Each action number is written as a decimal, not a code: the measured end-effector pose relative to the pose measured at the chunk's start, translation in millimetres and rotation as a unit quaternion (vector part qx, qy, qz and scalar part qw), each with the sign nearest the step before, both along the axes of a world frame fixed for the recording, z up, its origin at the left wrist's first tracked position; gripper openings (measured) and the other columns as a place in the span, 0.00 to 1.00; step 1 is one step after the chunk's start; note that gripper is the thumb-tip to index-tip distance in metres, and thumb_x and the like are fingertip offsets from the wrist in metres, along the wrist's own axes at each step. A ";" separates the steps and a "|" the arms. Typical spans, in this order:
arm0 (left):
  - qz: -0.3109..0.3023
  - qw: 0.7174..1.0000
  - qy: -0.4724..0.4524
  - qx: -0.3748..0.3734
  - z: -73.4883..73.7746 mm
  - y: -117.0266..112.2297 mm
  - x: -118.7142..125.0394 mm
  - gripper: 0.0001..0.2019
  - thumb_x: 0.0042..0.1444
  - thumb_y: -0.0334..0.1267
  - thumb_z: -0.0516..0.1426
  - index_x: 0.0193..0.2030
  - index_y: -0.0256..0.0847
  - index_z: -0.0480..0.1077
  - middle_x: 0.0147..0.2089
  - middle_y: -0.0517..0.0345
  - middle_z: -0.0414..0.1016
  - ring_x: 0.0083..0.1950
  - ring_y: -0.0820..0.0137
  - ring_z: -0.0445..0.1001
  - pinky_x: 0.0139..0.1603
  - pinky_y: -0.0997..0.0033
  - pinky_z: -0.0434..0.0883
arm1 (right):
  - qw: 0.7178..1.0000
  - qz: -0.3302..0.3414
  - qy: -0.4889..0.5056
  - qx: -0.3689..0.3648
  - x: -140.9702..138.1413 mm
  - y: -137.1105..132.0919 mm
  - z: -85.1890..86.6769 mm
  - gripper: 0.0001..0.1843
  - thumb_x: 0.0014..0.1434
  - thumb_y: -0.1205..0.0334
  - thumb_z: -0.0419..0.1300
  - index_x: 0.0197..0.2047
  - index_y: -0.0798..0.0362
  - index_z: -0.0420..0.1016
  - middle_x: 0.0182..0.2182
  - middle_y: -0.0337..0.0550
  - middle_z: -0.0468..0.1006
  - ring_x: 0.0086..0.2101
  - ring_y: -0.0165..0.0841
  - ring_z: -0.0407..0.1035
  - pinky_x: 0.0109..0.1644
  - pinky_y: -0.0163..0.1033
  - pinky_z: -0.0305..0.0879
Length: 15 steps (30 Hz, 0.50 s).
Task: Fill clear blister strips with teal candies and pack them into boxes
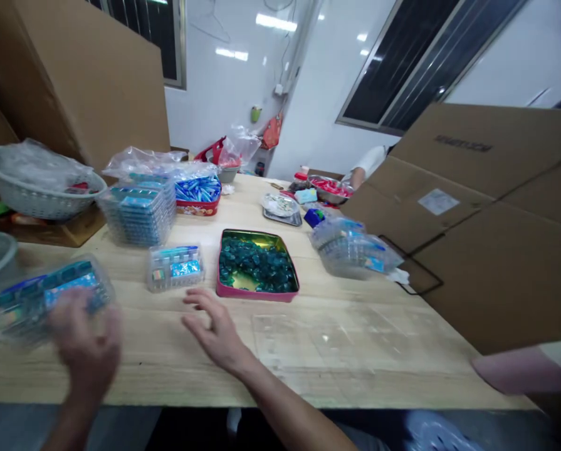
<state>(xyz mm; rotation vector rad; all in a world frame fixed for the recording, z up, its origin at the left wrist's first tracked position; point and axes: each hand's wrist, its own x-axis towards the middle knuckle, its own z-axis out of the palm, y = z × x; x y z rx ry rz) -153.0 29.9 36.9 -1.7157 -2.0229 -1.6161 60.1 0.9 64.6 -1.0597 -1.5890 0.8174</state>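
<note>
My left hand (86, 341) is smeared by motion in front of clear plastic cases (76, 279) with blue contents at the left. Whether its fingers grip a case cannot be made out. My right hand (217, 329) reaches over the tabletop, thumb and fingers apart, with nothing in it. Just beyond its fingertips lies a single clear case (175, 269) holding a blue pen-like piece, a blue patterned block and small parts. To the right of that case stands a pink-rimmed tin (257, 295) of dark teal translucent pieces.
Stacked clear cases (136, 213) and a red tin of blue pieces (198, 194) stand behind. Clear empty trays (325, 338) lie at the right front. Bagged cases (355, 247) sit by a large carton (506, 232). Another person's arm (369, 166) reaches to a bowl (331, 191).
</note>
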 end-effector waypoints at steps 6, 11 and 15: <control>-0.538 0.801 0.185 -0.186 -12.9 -64.7 167.1 0.27 0.56 0.43 0.54 0.62 0.41 0.59 0.68 0.45 0.53 0.69 0.51 0.47 0.66 0.47 0.53 | 0.948 -0.183 -0.253 -0.058 156.9 29.0 -6.4 0.08 0.54 0.67 0.56 0.35 0.54 0.76 0.35 0.44 0.79 0.38 0.35 0.73 0.43 0.38 0.67; -0.652 0.681 0.230 -0.240 -9.1 -85.5 207.1 0.32 0.57 0.50 0.52 0.66 0.41 0.52 0.71 0.42 0.41 0.71 0.48 0.33 0.67 0.42 0.43 | 0.880 -0.230 -0.401 -0.108 210.5 57.5 -10.9 0.10 0.50 0.71 0.57 0.35 0.53 0.77 0.30 0.43 0.79 0.33 0.35 0.73 0.39 0.36 0.65; -0.625 0.687 0.248 -0.277 -8.7 -77.2 192.3 0.29 0.56 0.49 0.54 0.62 0.39 0.59 0.70 0.42 0.46 0.71 0.48 0.34 0.67 0.44 0.43 | 0.859 -0.207 -0.459 -0.089 204.3 66.0 -16.9 0.09 0.47 0.72 0.59 0.33 0.53 0.76 0.34 0.46 0.78 0.40 0.38 0.69 0.43 0.37 0.61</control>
